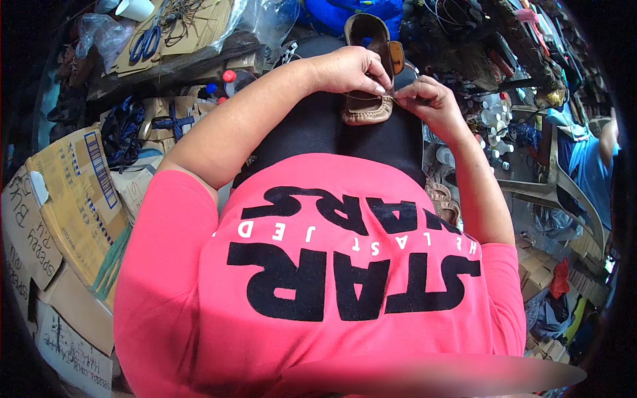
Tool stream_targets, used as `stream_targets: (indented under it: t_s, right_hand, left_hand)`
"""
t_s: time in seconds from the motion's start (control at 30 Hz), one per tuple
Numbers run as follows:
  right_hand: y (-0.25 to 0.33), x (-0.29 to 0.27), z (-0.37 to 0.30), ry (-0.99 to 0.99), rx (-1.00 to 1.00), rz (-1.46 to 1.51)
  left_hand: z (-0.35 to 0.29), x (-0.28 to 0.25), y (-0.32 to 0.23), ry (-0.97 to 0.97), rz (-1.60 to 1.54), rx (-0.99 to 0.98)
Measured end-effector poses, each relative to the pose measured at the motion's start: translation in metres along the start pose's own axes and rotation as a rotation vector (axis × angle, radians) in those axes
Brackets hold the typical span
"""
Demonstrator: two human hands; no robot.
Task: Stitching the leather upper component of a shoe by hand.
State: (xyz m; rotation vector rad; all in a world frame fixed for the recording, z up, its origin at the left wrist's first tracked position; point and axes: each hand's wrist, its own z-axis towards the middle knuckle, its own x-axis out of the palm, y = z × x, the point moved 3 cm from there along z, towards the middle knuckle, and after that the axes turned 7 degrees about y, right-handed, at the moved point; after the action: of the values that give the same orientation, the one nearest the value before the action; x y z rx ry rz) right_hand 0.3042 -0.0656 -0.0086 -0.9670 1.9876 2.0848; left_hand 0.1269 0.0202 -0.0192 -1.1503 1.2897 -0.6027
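Upper centre, left grip (379, 79) and right grip (424, 98) are pinching thread (362, 99) over a prob light, bendy shoe (367, 116), best side-held imo.

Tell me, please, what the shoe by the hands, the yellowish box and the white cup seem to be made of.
The shoe looks like leather or imitation, softly shiny, puckered at the toe. The yellowish box looks like matte cardboard, with flat printed panels. The white cup could be plastic, paper or foam: smooth, opaque.

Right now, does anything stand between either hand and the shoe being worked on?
Nothing visible does: the left hand reaches over the brown shoe, and the right hand is close beside it.
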Motion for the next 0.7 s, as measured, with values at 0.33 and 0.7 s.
stream_targets:
  t_s: [0.33, 0.7]
  right_hand:
    - [0.055, 0.005, 0.003, 0.167, -0.135, -0.801]
    - [0.037, 0.010, 0.010, 0.074, -0.077, -0.590]
  left_hand:
    - [0.000, 0.001, -0.003, 0.082, 0.266, 0.033]
    - [0.008, -0.004, 0.003, -0.126, 0.285, 0.084]
